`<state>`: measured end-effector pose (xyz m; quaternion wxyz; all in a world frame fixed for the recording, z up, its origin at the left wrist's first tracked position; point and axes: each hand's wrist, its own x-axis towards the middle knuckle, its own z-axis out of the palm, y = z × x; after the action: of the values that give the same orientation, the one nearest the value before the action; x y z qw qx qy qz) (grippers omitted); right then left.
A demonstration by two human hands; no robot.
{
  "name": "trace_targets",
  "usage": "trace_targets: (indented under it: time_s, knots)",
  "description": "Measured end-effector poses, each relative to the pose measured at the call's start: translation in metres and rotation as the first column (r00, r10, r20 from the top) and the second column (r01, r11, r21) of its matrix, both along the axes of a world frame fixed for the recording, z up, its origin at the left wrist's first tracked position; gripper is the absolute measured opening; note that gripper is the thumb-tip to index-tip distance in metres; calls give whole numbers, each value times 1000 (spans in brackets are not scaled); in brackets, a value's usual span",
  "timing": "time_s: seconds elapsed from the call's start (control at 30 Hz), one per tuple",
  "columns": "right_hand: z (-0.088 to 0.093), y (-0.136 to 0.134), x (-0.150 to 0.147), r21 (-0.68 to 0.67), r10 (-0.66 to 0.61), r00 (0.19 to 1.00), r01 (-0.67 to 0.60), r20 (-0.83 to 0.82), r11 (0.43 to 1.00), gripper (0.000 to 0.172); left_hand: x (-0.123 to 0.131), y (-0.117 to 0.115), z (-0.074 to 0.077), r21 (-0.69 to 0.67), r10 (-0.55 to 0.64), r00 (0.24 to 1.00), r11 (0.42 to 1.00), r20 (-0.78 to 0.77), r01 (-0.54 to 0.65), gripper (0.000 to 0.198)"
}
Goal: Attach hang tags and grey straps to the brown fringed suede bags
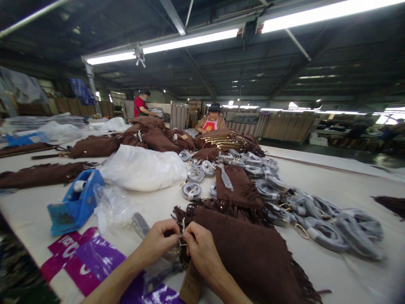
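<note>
head view looks down at two bare hands meeting at the near corner of a brown fringed bag (253, 253) that lies flat on the pale surface (316, 177). the left hand (160, 240) and the right hand (201, 249) each have a pinched grip, fingertips closed on a small metal clasp (182, 241) at the bag's top edge, where a thin light cord or tie also shows; exactly what the fingers pinch is too small to tell. a brown card tag (191, 287) hangs just below the hands. as a judgement, the work is only partly through: this bag is in hand with its fitting not yet settled, a second fringed piece (237, 185) lies just beyond it, and many coiled grey straps (329, 228) wrapped in clear film trail across the surface to the right, apparently unused, while a stack of brown bags (221, 141) sits farther back near a seated person (212, 120). another person in red (141, 105) stands well behind. the bag's cloth looks like soft matte suede, with a ragged fringe along its edges; the straps are glossy and rope-like with gold rings. to the left sit a blue tape dispenser (76, 204) of hard plastic, crumpled clear bags (114, 204), a puffy white plastic sack (142, 169), and purple printed packaging (91, 261) under the left forearm.
</note>
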<state>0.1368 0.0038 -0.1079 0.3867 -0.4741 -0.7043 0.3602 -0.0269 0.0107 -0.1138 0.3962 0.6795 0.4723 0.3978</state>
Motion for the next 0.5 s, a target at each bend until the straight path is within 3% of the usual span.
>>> trace_targets:
  time_s: [0.2, 0.3, 0.33, 0.4, 0.5]
  knots:
    - [-2, 2, -1, -29, 8, 996, -11, -86, 1000, 22, 2, -1, 8, -176, 26, 981, 984, 192, 9, 10]
    - [1, 4, 1, -213, 25, 963, -85, -270, 973, 10, 1, -2, 12, -267, 62, 938, 963, 340, 33, 11]
    - [3, 5, 3, -298, 26, 926, -148, -378, 943, 5, 1, -2, 13, -291, 68, 917, 955, 393, 54, 10]
    - [8, 7, 9, -421, 7, 802, -322, -598, 848, 14, -1, -2, 14, -334, 74, 866, 936, 494, 110, 9]
    - [14, 11, 22, -428, -48, 606, -502, -794, 752, 24, -4, -1, 14, -374, 80, 791, 907, 607, 195, 11]
